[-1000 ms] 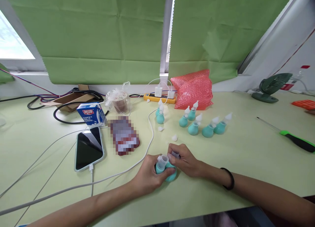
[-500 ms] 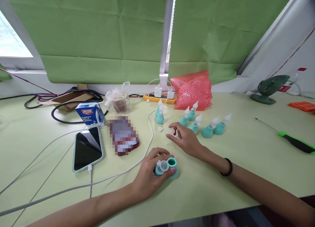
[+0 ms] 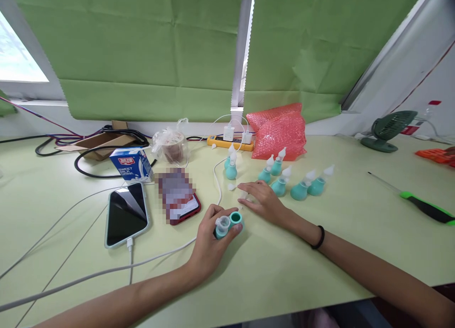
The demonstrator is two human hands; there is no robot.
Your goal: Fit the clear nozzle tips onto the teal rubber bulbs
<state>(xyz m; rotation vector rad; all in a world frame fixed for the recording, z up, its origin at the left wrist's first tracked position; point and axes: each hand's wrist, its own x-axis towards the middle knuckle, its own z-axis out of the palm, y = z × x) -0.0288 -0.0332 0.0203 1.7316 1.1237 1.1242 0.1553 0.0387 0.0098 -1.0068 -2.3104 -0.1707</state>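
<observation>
Two teal rubber squeeze bulbs are gripped together in my left hand (image 3: 209, 228). One bulb (image 3: 235, 219) has a bare open mouth turned up; the other carries a clear plastic collar (image 3: 223, 223). Farther up the table, my right hand (image 3: 265, 202) has its thumb and fingers around a small clear plastic piece (image 3: 244, 195), partly hidden by them. Just left of those fingertips lies a small white tip (image 3: 231, 187). Behind and right of my right hand stand several teal bulbs with clear pointed nozzles, such as the nasal aspirator (image 3: 299, 189).
A phone on a cable (image 3: 128, 214), a red-cased phone (image 3: 185, 209) and a milk carton (image 3: 131, 166) are at left. Pink bubble wrap (image 3: 279, 133) and a yellow power strip (image 3: 218, 142) sit at the back. A screwdriver (image 3: 423, 205) and green fan (image 3: 384, 131) are at right.
My left hand has moved up and left with the two bulbs, turning their mouths more into view. My right hand and the clear piece have shifted slightly left and down.
</observation>
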